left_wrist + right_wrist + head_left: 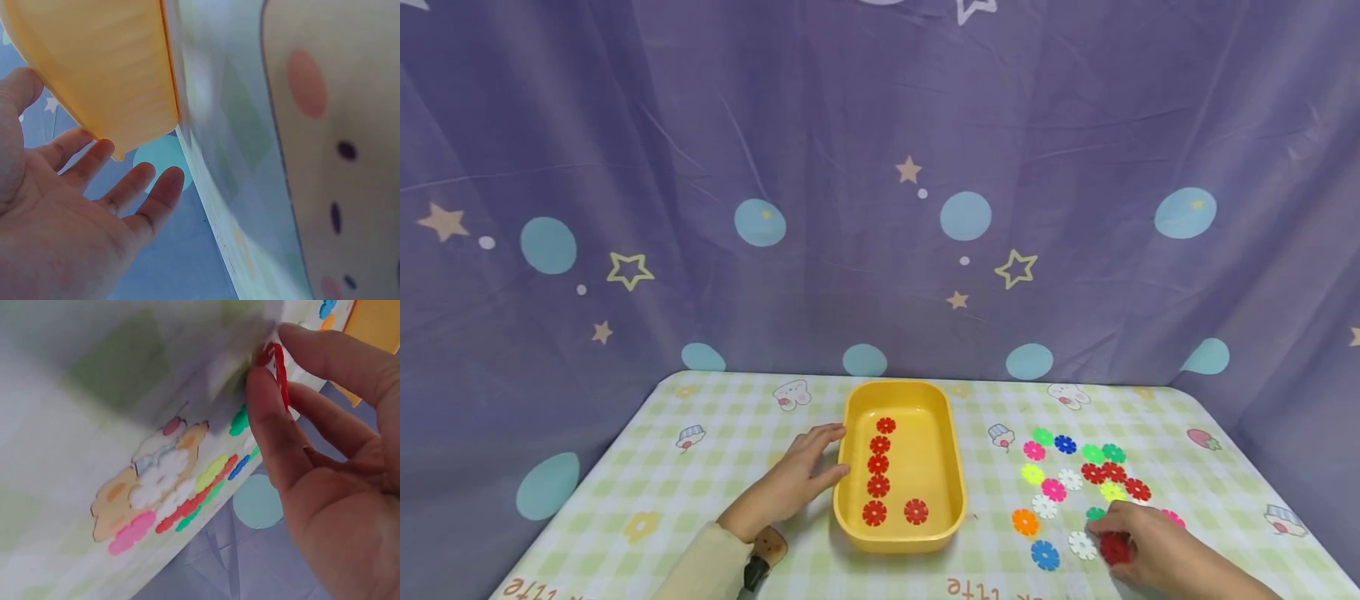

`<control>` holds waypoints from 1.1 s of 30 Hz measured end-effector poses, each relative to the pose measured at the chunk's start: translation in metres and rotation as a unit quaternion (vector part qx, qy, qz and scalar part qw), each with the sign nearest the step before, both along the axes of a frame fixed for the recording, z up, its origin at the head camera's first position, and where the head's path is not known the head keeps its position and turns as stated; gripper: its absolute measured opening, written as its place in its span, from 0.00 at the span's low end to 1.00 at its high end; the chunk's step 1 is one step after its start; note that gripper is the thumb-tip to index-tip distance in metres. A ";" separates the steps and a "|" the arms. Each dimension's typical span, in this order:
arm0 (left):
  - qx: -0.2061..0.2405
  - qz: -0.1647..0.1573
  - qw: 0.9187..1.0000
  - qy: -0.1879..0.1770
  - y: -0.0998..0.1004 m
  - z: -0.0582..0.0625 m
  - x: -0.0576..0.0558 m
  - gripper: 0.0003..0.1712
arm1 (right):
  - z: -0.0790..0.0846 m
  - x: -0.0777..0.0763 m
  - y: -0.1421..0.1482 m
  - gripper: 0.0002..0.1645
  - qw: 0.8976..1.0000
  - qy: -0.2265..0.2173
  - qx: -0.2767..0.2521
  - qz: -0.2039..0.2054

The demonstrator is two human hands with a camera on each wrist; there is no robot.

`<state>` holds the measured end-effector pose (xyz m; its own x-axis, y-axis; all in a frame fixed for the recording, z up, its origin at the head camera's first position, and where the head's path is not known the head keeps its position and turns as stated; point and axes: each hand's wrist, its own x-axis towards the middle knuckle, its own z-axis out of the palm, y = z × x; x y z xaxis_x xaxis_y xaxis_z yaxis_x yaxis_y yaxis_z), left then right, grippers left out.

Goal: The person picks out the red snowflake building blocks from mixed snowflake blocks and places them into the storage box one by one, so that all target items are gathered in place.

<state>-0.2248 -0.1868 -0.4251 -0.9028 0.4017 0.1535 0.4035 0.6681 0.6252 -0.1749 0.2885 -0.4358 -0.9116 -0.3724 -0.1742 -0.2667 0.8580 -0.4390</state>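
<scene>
My left hand (792,483) rests its fingertips and thumb on the left wall of a yellow tray (958,475), fingers spread and loosely bent. Inside the tray, several red snowflake discs form a column along the left side. One more red disc (916,512) lies near the front right of its floor. At the right of the table, my right hand (1161,546) pinches a red snowflake disc (1115,549) between thumb and fingers, close over the tablecloth. The right wrist view shows this disc (282,375) tipped on edge. A white disc (1082,546) lies just left of that hand.
Loose snowflake discs in several colours spread right of the tray, among them an orange disc (1025,522), a light blue disc (1045,555) and a dark blue disc (1064,444). Three red discs (1113,472) lie together behind my right hand. A purple curtain (865,275) hangs behind the table.
</scene>
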 end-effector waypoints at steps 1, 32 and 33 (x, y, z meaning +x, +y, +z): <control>-0.002 0.001 1.000 0.000 0.000 0.000 0.000 0.32 | 0.000 0.001 0.001 0.19 1.000 0.006 0.000 0.015; -0.010 0.001 1.000 -0.008 0.000 0.002 -0.002 0.33 | 0.052 -0.078 -0.133 0.22 0.920 0.202 -0.162 0.294; -0.011 0.000 1.000 -0.007 0.000 0.002 -0.002 0.34 | 0.052 -0.082 -0.141 0.22 0.918 0.196 -0.164 0.303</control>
<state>-0.2266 -0.1865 -0.4232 -0.9044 0.4057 0.1320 0.3955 0.6815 0.6158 -0.2573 0.1470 -0.3841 -0.4882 -0.8058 0.3350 -0.8443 0.3391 -0.4149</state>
